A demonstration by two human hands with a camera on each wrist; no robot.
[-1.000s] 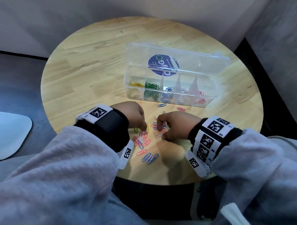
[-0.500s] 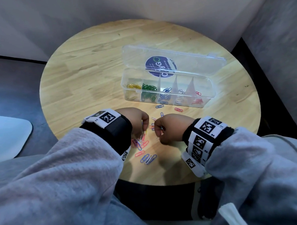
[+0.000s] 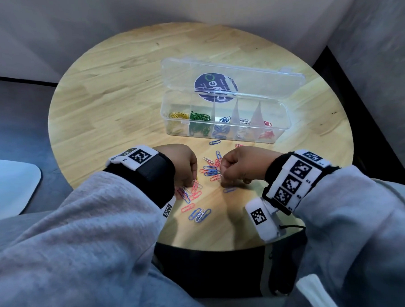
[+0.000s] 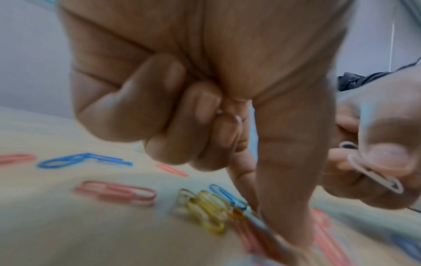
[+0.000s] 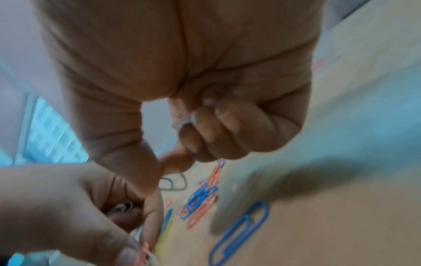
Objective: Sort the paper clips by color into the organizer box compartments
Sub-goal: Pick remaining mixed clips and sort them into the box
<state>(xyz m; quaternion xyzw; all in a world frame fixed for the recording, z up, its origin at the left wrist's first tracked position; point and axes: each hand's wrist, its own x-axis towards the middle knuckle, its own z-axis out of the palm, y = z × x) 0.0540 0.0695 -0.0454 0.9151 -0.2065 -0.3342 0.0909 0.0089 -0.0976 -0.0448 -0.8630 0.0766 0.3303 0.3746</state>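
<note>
Loose red, blue, white and yellow paper clips (image 3: 210, 170) lie on the round wooden table (image 3: 107, 111) in front of the clear organizer box (image 3: 281, 129). The box's lid is open, with yellow, green, blue, white and red clips in separate compartments. My left hand (image 3: 193, 179) reaches its thumb and forefinger down into the pile beside yellow clips (image 4: 205, 208); its other fingers curl over a pale clip (image 4: 218, 112). My right hand (image 3: 222, 178) is curled, pinching a white clip (image 4: 376, 177) and keeping more white clips (image 5: 182, 120) in its palm.
More clips (image 3: 199, 215) lie toward the table's near edge, and a few sit just before the box (image 3: 215, 142). A wall corner stands behind the table. A white object (image 3: 10, 182) lies at the far left on the floor.
Both hands have stayed over the pile and drawn a little closer together. The right fingers, spread on the clips a second ago, are now curled up.
</note>
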